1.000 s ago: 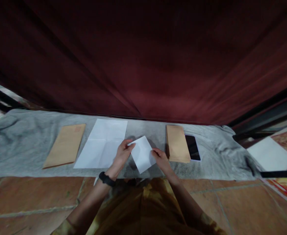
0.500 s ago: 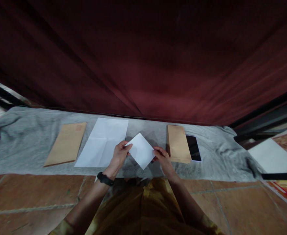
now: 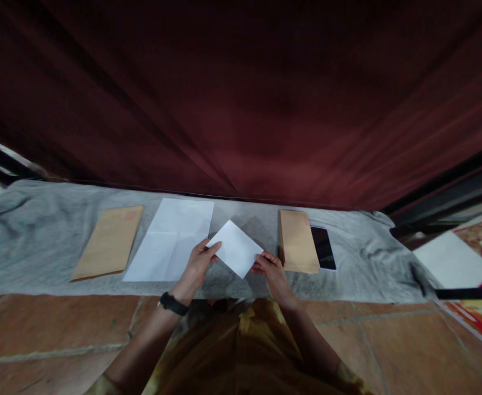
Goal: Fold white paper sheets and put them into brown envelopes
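A small folded white paper (image 3: 235, 248) is held just above the grey cloth (image 3: 39, 241), tilted so its corners point like a diamond. My left hand (image 3: 198, 262), with a black watch on the wrist, pinches its left corner. My right hand (image 3: 270, 269) pinches its lower right edge. To the left of my left hand, a larger white sheet (image 3: 173, 238) with fold creases lies flat and open. A brown envelope (image 3: 109, 241) lies further left, and a second brown envelope (image 3: 297, 240) lies to the right of my right hand.
A dark phone (image 3: 323, 248) lies beside the right envelope. A dark red curtain (image 3: 241, 99) hangs behind the cloth. Terracotta floor tiles (image 3: 51, 329) run along the near side. A white sheet (image 3: 450, 259) and coloured items sit at the far right.
The folded paper has turned in my hands from a steeper tilt to a flatter diamond angle and sits slightly higher. Both hands keep their pinch.
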`<state>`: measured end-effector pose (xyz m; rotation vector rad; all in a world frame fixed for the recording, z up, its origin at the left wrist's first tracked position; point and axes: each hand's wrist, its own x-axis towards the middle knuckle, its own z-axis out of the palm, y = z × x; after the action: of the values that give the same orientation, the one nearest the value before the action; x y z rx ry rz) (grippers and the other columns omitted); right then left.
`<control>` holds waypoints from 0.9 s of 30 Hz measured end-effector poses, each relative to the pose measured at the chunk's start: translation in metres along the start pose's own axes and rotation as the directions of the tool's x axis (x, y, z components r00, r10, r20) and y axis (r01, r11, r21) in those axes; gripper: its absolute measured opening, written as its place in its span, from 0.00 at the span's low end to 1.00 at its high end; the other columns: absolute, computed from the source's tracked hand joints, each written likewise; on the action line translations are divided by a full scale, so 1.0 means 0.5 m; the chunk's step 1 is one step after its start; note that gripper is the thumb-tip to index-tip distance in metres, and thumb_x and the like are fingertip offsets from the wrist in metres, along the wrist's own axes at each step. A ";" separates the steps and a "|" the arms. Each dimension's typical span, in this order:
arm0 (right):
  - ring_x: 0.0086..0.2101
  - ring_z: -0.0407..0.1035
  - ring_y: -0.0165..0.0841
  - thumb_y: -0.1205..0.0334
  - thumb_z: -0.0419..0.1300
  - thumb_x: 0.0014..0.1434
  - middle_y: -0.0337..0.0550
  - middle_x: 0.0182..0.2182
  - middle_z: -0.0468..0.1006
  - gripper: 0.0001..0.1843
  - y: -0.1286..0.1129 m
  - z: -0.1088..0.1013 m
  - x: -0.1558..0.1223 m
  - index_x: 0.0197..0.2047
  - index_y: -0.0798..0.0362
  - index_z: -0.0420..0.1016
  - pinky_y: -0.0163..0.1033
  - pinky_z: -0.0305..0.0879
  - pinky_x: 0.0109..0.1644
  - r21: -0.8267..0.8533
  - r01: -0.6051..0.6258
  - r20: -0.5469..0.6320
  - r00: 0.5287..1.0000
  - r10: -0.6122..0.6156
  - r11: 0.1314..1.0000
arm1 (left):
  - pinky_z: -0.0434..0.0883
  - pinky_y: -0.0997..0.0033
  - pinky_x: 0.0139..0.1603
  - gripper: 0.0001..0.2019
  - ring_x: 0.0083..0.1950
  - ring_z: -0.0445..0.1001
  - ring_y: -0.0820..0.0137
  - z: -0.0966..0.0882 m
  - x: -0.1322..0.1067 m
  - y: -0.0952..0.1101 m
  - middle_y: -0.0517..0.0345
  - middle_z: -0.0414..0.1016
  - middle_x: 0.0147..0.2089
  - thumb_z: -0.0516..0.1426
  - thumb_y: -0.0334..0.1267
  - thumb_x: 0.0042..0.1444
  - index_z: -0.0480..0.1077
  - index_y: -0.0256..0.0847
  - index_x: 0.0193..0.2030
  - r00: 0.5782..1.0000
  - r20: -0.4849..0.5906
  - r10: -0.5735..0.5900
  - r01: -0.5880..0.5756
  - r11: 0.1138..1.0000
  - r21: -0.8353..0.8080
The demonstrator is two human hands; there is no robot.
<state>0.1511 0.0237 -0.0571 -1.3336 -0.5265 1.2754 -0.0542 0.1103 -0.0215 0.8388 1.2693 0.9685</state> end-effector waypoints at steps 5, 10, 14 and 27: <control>0.24 0.73 0.34 0.37 0.73 0.39 0.37 0.23 0.78 0.26 -0.006 -0.007 0.015 0.30 0.49 0.76 0.39 0.72 0.28 -0.014 0.006 -0.065 0.998 -0.007 1.000 | 0.62 0.74 0.27 0.21 0.25 0.67 0.75 -0.010 -0.014 -0.007 0.61 0.74 0.26 0.72 0.52 0.37 0.77 0.36 0.31 0.996 0.090 -0.021 0.008 0.990 0.139; 0.19 0.67 0.32 0.35 0.72 0.38 0.36 0.18 0.74 0.27 -0.007 -0.015 0.035 0.27 0.50 0.74 0.38 0.67 0.24 -0.081 0.025 -0.065 0.997 -0.031 0.996 | 0.63 0.73 0.29 0.20 0.27 0.70 0.72 -0.008 -0.021 -0.001 0.60 0.75 0.27 0.70 0.53 0.40 0.76 0.39 0.30 0.996 0.094 -0.013 0.000 0.990 0.141; 0.19 0.66 0.31 0.37 0.72 0.40 0.35 0.18 0.73 0.25 -0.007 -0.014 0.038 0.26 0.50 0.74 0.36 0.64 0.24 -0.116 0.035 -0.046 0.998 -0.041 0.993 | 0.61 0.72 0.29 0.18 0.26 0.67 0.72 0.000 -0.018 0.005 0.61 0.74 0.25 0.69 0.53 0.41 0.75 0.40 0.28 0.995 0.086 0.054 -0.066 0.987 0.143; 0.25 0.69 0.32 0.39 0.66 0.47 0.35 0.23 0.75 0.22 0.007 -0.014 0.037 0.30 0.50 0.77 0.36 0.67 0.29 -0.133 0.039 -0.075 0.996 -0.049 0.990 | 0.60 0.73 0.27 0.19 0.25 0.64 0.73 0.011 -0.006 -0.026 0.63 0.70 0.22 0.68 0.53 0.41 0.72 0.40 0.25 0.992 0.050 0.117 -0.124 0.978 0.169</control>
<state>0.1617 0.0362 -0.0685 -1.4670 -0.5900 1.1636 -0.0474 0.1025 -0.0314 1.0746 1.2927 0.9425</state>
